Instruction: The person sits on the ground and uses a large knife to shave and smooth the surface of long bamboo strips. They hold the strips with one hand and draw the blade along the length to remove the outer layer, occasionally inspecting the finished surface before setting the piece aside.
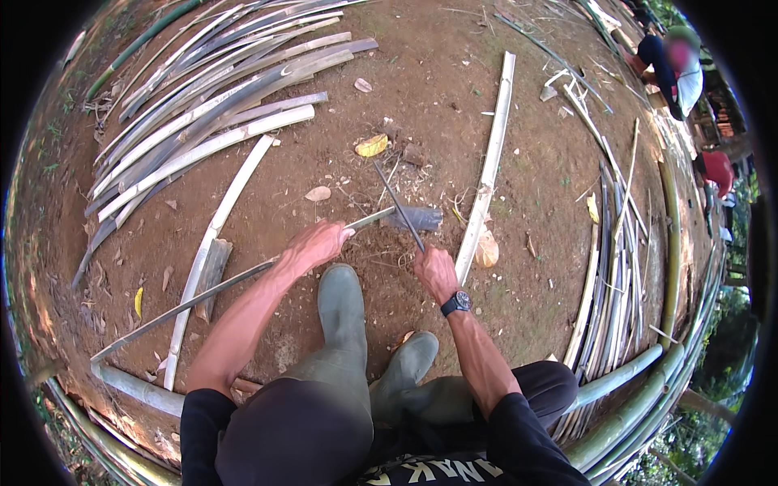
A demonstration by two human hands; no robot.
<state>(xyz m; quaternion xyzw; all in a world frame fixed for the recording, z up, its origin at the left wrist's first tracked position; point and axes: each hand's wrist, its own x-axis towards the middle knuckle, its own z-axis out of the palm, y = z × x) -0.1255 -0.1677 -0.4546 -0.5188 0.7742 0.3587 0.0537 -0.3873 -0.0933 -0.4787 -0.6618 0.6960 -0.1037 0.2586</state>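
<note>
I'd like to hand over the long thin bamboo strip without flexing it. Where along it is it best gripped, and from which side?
Probably near its forward end, from above, just where the left hand already clamps the bamboo strip. It lies low and slanted across the dirt, its long tail trailing back left, so a second grip further back would likely check sagging. The right hand holds the blade.

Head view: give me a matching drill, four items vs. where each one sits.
Items:
1. left hand
2. right hand
3. wristwatch
4. yellow leaf

Places:
A. lying on bare dirt beyond both hands
B. gripping the long thin bamboo strip
C. on the right wrist
D. gripping the handle of the dark blade

Pairs: 1-B, 2-D, 3-C, 4-A
</note>
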